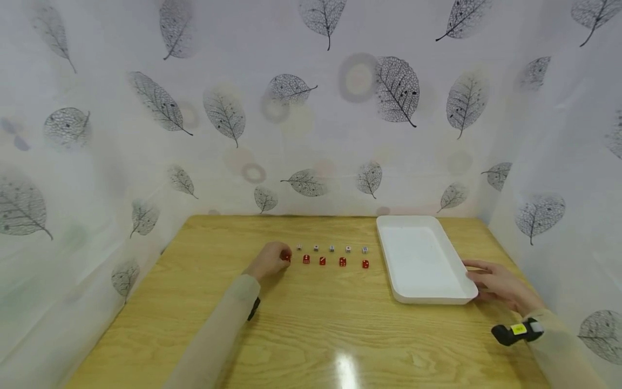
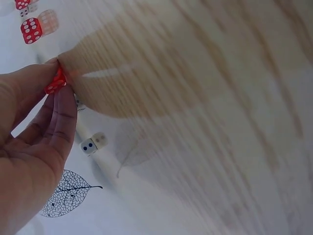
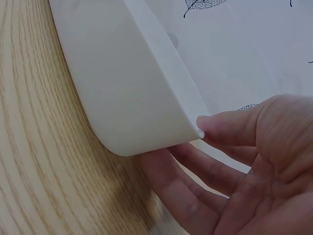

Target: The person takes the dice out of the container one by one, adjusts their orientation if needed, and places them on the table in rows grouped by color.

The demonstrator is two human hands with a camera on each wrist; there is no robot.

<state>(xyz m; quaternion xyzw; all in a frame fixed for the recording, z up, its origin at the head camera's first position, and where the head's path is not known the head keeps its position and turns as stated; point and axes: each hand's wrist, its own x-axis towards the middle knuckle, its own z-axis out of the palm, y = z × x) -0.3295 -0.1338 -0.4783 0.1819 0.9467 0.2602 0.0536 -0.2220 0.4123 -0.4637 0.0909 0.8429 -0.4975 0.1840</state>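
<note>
Between the thumb and fingertips of my left hand (image 1: 269,260) a red die (image 2: 56,82) with pips is pinched, partly hidden by the fingers. It is at the left end of a row of several red dice (image 1: 323,261) on the table. Behind them runs a row of several smaller white dice (image 1: 332,248). My right hand (image 1: 500,284) grips the near right part of a shallow white tray (image 1: 423,300). In the right wrist view its thumb (image 3: 227,128) is on the tray's edge, and its fingers curl round the outer side below.
The wood-grain table (image 1: 316,335) runs back to a pale curtain (image 1: 320,146) printed with leaves, which also hangs at both sides. The tray stands right of the dice, with nothing in it. Dark straps (image 1: 517,330) circle the wrists.
</note>
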